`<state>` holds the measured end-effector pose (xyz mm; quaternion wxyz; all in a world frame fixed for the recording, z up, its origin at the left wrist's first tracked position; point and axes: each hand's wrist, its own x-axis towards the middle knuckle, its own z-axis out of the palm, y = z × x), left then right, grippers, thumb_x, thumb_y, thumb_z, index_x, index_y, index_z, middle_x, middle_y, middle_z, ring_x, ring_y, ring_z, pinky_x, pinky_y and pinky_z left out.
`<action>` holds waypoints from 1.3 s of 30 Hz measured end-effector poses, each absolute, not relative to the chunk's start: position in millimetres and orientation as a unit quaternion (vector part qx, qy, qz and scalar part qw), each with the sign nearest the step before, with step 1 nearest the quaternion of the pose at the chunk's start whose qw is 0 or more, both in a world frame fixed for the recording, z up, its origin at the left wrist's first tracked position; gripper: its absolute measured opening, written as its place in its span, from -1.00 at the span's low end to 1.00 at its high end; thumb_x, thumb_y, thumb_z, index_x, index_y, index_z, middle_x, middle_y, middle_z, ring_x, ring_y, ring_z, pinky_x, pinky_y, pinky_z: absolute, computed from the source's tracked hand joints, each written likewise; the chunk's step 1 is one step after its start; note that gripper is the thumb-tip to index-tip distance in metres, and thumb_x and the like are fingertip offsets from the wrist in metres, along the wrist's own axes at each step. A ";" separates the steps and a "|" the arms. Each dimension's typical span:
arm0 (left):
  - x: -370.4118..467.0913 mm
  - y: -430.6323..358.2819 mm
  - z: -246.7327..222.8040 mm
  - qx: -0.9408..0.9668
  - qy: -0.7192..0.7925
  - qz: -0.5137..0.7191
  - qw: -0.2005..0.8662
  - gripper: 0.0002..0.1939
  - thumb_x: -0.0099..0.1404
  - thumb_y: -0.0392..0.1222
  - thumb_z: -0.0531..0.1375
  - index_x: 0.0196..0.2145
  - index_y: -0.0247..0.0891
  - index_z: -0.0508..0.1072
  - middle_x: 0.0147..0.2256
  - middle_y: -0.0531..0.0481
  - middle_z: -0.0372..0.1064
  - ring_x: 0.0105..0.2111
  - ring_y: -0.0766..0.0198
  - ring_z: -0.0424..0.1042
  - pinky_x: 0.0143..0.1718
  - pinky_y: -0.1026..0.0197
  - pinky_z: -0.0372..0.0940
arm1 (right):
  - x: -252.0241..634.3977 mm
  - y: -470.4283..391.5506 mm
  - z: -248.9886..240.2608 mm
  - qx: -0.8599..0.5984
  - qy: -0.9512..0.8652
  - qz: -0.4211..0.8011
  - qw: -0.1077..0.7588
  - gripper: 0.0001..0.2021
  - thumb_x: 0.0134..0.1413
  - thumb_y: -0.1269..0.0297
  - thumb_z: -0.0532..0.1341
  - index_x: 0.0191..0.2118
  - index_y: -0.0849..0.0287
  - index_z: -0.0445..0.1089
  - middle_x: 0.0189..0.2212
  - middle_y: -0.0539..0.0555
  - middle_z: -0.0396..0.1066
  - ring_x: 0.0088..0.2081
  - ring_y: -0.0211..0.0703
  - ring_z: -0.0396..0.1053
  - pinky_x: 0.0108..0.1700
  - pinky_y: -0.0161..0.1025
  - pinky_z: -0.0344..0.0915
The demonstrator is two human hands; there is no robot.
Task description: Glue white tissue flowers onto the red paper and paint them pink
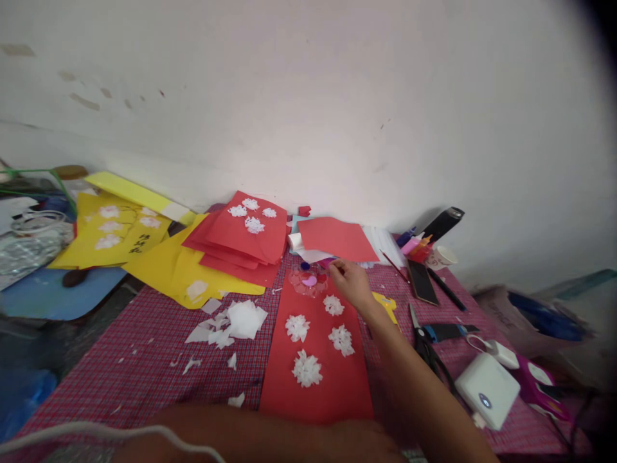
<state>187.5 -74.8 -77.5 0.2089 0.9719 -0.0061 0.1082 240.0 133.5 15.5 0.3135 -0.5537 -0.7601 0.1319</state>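
My right hand (351, 281) reaches over the far end of a long red paper sheet (315, 308), its fingers pinched together. Whatever they hold, if anything, is too small to make out; a purple patch (326, 262) lies by the fingertips. Just left of them is a clear flower-shaped dish (308, 281) with pink-purple and red in it. White crumpled-paper flowers (307, 370) sit on the red sheet nearer me. My left forearm (250, 434) crosses the bottom of the view, over the sheet's near end; its fingers are hidden.
White paper scraps (243, 319) lie at left. Stacked red sheets (255, 235) with white flowers and yellow sheets (178, 270) are behind. At right are scissors (421, 344), a phone (423, 283), a paper cup (441, 257), paint bottles (420, 247) and a white box-shaped device (488, 389).
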 end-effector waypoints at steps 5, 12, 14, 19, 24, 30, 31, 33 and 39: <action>186.4 -76.2 -76.8 0.971 -0.005 0.116 0.208 -0.85 0.35 -0.22 0.18 -0.40 -0.21 0.46 -0.30 -0.07 0.55 -0.29 0.21 0.55 -0.35 0.23 0.38 | 241.4 134.3 14.3 -0.555 -0.755 0.136 0.322 -0.73 0.24 0.24 0.10 -0.40 0.13 0.49 -0.51 0.01 0.51 -0.44 -0.14 0.45 -0.38 -0.29 0.18; 188.8 -75.9 -82.9 0.974 -0.012 0.093 0.208 -0.90 0.32 -0.21 0.22 -0.28 -0.29 0.49 -0.34 -0.06 0.55 -0.28 0.19 0.57 -0.37 0.23 0.37 | 240.0 133.6 14.7 -0.554 -0.751 0.139 0.331 -0.73 0.23 0.23 0.10 -0.38 0.13 0.51 -0.51 0.01 0.51 -0.44 -0.13 0.44 -0.38 -0.28 0.17; 188.4 -75.4 -82.1 0.974 -0.013 0.097 0.204 -0.91 0.32 -0.23 0.21 -0.28 -0.29 0.49 -0.32 -0.07 0.56 -0.26 0.20 0.57 -0.35 0.23 0.38 | 238.7 132.9 14.4 -0.551 -0.752 0.142 0.333 -0.73 0.24 0.23 0.10 -0.37 0.13 0.51 -0.50 0.01 0.52 -0.43 -0.13 0.45 -0.37 -0.28 0.18; 189.7 -72.7 -80.8 0.970 -0.020 0.085 0.227 -0.89 0.35 -0.20 0.18 -0.30 -0.26 0.47 -0.30 -0.06 0.57 -0.27 0.19 0.56 -0.35 0.22 0.39 | 240.3 133.8 11.8 -0.549 -0.751 0.149 0.335 -0.73 0.24 0.23 0.10 -0.38 0.13 0.50 -0.50 0.01 0.51 -0.44 -0.13 0.44 -0.37 -0.29 0.20; 191.7 -74.7 -84.4 0.972 -0.008 0.092 0.216 -0.88 0.33 -0.22 0.18 -0.37 -0.20 0.47 -0.37 -0.05 0.55 -0.33 0.20 0.55 -0.41 0.22 0.37 | 243.4 135.3 12.3 -0.559 -0.745 0.144 0.335 -0.74 0.23 0.23 0.10 -0.40 0.13 0.49 -0.51 0.02 0.51 -0.45 -0.12 0.44 -0.39 -0.28 0.19; 188.1 -74.8 -79.0 0.974 -0.015 0.095 0.207 -0.89 0.36 -0.19 0.20 -0.31 -0.24 0.49 -0.30 -0.07 0.56 -0.27 0.19 0.56 -0.33 0.20 0.41 | 239.2 134.4 11.5 -0.553 -0.749 0.149 0.334 -0.73 0.23 0.22 0.10 -0.36 0.13 0.52 -0.48 0.03 0.54 -0.42 -0.12 0.46 -0.35 -0.28 0.22; 187.7 -74.8 -77.9 0.974 -0.013 0.095 0.204 -0.89 0.36 -0.19 0.20 -0.31 -0.23 0.48 -0.29 -0.07 0.57 -0.27 0.19 0.56 -0.32 0.20 0.42 | 238.9 134.1 11.0 -0.552 -0.750 0.150 0.333 -0.73 0.23 0.22 0.10 -0.37 0.13 0.52 -0.48 0.03 0.54 -0.42 -0.12 0.45 -0.36 -0.28 0.21; 187.2 -75.4 -76.6 0.975 -0.010 0.105 0.194 -0.90 0.36 -0.21 0.20 -0.32 -0.22 0.49 -0.30 -0.07 0.56 -0.27 0.19 0.56 -0.32 0.19 0.42 | 239.2 133.5 10.4 -0.553 -0.750 0.150 0.330 -0.73 0.23 0.22 0.10 -0.39 0.12 0.50 -0.50 0.02 0.52 -0.44 -0.12 0.44 -0.38 -0.28 0.21; 187.9 -76.6 -75.0 0.978 -0.006 0.076 0.192 -0.90 0.36 -0.18 0.22 -0.24 -0.24 0.50 -0.33 -0.03 0.55 -0.30 0.19 0.56 -0.37 0.19 0.39 | 244.2 131.7 13.3 -0.563 -0.749 0.142 0.319 -0.76 0.20 0.23 0.10 -0.42 0.11 0.47 -0.52 0.02 0.51 -0.45 -0.13 0.42 -0.39 -0.28 0.18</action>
